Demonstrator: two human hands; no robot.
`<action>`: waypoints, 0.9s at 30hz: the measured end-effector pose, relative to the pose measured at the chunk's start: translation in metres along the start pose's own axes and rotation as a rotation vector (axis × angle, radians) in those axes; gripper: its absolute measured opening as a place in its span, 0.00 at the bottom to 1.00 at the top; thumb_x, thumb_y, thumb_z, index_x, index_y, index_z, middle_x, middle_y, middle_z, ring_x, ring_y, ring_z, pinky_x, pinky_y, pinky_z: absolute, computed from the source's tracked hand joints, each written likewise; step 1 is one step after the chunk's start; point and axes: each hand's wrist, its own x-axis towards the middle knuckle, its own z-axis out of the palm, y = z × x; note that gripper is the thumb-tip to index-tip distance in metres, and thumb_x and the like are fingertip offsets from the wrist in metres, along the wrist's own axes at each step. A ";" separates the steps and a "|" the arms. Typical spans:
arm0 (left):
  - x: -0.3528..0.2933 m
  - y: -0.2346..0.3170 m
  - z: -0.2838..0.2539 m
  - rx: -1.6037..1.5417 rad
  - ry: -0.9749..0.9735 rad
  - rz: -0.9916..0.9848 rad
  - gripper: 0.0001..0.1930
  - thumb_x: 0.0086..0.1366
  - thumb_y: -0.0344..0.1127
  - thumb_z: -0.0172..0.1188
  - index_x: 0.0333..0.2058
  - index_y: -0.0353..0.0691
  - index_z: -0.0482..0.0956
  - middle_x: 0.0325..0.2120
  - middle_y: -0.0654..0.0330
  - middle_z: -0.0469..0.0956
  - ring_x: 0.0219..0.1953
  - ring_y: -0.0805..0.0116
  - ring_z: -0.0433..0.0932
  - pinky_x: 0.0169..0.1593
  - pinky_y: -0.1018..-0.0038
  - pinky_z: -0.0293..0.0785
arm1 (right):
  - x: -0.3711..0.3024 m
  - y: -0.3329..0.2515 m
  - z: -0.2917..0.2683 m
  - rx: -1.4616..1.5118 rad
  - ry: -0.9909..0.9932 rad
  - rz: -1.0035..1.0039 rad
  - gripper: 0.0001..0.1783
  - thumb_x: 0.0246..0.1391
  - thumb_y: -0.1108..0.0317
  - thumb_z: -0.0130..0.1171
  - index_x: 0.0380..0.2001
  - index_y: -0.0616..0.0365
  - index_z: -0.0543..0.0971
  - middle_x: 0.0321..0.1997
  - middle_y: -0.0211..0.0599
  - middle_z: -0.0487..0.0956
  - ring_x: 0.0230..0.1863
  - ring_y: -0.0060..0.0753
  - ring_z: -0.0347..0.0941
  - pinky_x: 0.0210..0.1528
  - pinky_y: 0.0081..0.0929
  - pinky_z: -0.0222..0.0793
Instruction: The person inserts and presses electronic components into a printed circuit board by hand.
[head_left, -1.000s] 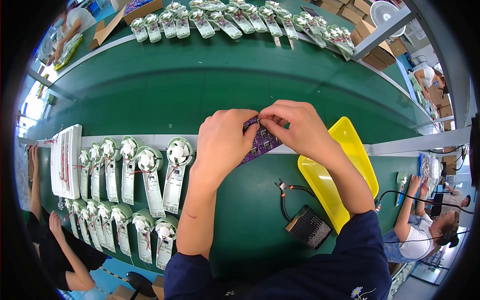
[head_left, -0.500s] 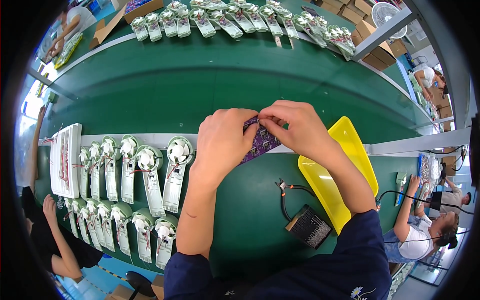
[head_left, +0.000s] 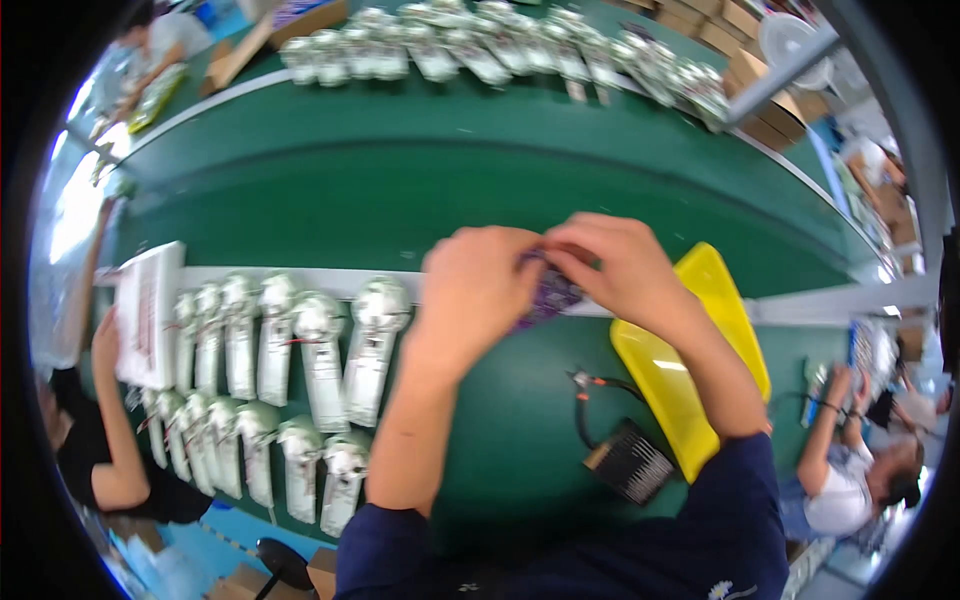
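Note:
Both hands meet over the green table, with a purple circuit board panel point(head_left: 553, 298) between them. My left hand point(head_left: 480, 280) is closed on the panel's left side and covers much of it. My right hand point(head_left: 622, 262) pinches at its upper edge, fingertips close to those of the left. Motion blur hides the small parts on the board, and I cannot make out whether a piece is being bent off. Right of my hands lies a yellow tray point(head_left: 735, 320), partly behind my right forearm. Below the hands are orange-and-black cutting pliers point(head_left: 585, 385) and a small black box point(head_left: 630, 462).
Two rows of pale green handheld fan housings point(head_left: 322, 370) lie at the left, beside a white foam tray point(head_left: 150, 315). More housings point(head_left: 435, 50) line the far belt. A metal rail point(head_left: 810, 305) crosses the bench. Co-workers sit on both sides, one arm point(head_left: 120, 430) near the foam tray.
The whole view has shifted, so the scene sits slightly further right and is blurred. Both hands still hold the panel. The left co-worker's hand has risen toward the foam tray.

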 end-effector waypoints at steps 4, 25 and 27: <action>-0.007 0.000 0.009 0.040 0.005 0.023 0.10 0.59 0.39 0.62 0.36 0.43 0.86 0.30 0.49 0.83 0.34 0.44 0.82 0.40 0.53 0.78 | -0.007 -0.012 -0.010 0.020 -0.019 0.068 0.07 0.52 0.77 0.66 0.36 0.63 0.82 0.29 0.41 0.79 0.28 0.36 0.78 0.32 0.28 0.74; -0.005 0.013 -0.009 -0.071 -0.024 -0.024 0.10 0.57 0.33 0.66 0.38 0.41 0.87 0.29 0.49 0.83 0.34 0.45 0.82 0.38 0.58 0.77 | -0.006 -0.009 -0.009 0.008 0.029 -0.019 0.08 0.53 0.75 0.66 0.37 0.61 0.82 0.29 0.36 0.79 0.26 0.33 0.76 0.29 0.29 0.72; -0.007 0.020 -0.009 -0.066 -0.049 -0.025 0.11 0.57 0.31 0.66 0.39 0.38 0.86 0.30 0.48 0.84 0.33 0.46 0.82 0.40 0.62 0.78 | -0.011 -0.011 -0.017 0.087 -0.020 0.052 0.06 0.53 0.74 0.66 0.36 0.60 0.83 0.29 0.35 0.79 0.24 0.30 0.74 0.27 0.27 0.70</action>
